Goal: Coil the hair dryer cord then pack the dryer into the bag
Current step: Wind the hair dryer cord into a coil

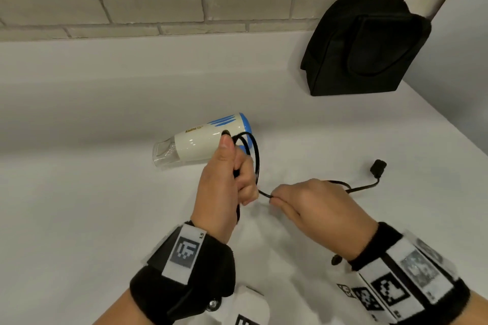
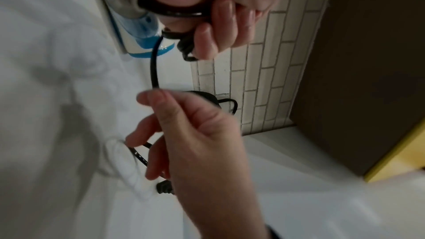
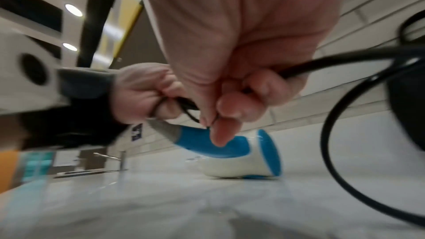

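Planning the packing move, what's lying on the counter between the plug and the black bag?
Nothing: in the head view, bare white counter separates plug from bag.

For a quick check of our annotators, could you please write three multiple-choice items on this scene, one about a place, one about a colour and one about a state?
1. Where does the black bag stand?
A. At the back right of the white table, against the brick wall
B. At the front left edge
C. Under the dryer

2. What colour are the accents on the cream hair dryer?
A. Red
B. Blue
C. Green

3. How is the cord held?
A. It lies loose, untouched
B. Left hand grips loops of it, right hand pinches the strand
C. It is fully coiled inside the bag

Key: 1 A, the head view shows the bag by the wall on the right; 2 B, blue stripes and end ring; 3 B, both hands hold cord while the plug lies on the table.
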Demonstrator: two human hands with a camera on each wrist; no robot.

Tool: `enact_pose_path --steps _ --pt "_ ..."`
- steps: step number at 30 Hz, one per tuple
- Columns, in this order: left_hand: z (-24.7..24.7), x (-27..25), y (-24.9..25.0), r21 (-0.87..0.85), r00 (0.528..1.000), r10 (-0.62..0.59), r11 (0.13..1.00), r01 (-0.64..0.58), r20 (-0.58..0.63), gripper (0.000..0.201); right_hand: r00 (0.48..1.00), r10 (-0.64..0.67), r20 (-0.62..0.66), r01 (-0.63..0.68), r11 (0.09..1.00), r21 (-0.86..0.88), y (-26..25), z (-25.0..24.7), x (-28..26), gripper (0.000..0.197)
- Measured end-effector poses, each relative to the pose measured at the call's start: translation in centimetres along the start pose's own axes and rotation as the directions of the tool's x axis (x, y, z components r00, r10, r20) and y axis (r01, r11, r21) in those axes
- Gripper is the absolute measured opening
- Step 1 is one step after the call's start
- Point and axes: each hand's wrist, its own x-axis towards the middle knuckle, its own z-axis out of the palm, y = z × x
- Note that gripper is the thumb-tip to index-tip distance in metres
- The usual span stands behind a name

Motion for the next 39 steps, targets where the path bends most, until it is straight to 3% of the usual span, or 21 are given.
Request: enact_pose_path --steps 3,6,9,12,16,19,21,26,31,35,39 --pt "0.5 -0.2 -0.7 0.222 0.997 0.077 0.972 -0.076 0.004 0.047 0.991 -0.056 -0.121 0.042 0.993 -0.111 -2.2 0.0 -0.7 0.032" --pt "0.5 -0.7 -1.6 0.449 0.99 0.115 0.883 -0.137 0.077 0.044 0.977 -0.166 -0.137 0.15 0.981 -0.123 -2.7 -1.4 -1.2 0.02" --pt "0.5 -0.9 -2.1 0.509 0.987 0.1 0.847 -0.15 0.123 0.042 0.938 -0.343 -0.044 0.338 0.936 -0.093 -1.7 -3.1 -1.1 0.015" --pt "0.8 -0.9 -2.2 0.533 0.982 0.064 0.832 -0.152 0.18 0.042 0.922 -0.38 -0.078 0.375 0.924 -0.074 -0.6 -5.1 -0.5 0.007" --pt "0.4 -1.0 -1.9 0.539 0.973 -0.05 0.838 -0.083 0.227 0.045 0.96 -0.24 -0.143 0.265 0.946 0.186 1.1 -7.0 1.0 0.023" --pt "0.0 -1.1 -1.5 0.494 0.959 -0.178 0.868 0.048 0.219 0.057 0.983 -0.107 -0.15 0.169 0.846 0.506 2.4 -6.9 2.3 0.012" --pt "-0.3 -1.2 -1.4 0.481 0.958 -0.177 0.875 0.049 0.224 0.054 0.989 -0.078 -0.124 0.137 0.795 0.591 2.6 -6.4 3.0 0.013" --pt "-0.4 -1.1 -0.9 0.469 0.963 -0.167 0.882 0.048 0.214 0.061 0.98 -0.199 0.016 0.146 0.769 0.622 1.7 -5.5 2.8 0.035" --pt "-0.5 -1.4 -0.8 0.508 0.966 -0.161 0.86 0.037 0.202 0.052 0.989 -0.058 0.14 -0.037 0.802 0.596 2.9 -6.7 2.8 0.037" --pt "-1.2 -1.2 -0.6 0.467 0.981 -0.151 0.881 0.079 0.12 0.058 0.986 0.167 0.027 -0.157 0.847 0.508 7.3 -7.2 2.8 0.024" --pt "-2.1 -1.1 -0.8 0.422 0.99 -0.117 0.904 0.072 0.082 0.051 0.933 0.329 -0.146 -0.291 0.928 0.233 11.0 -7.6 1.7 0.011"
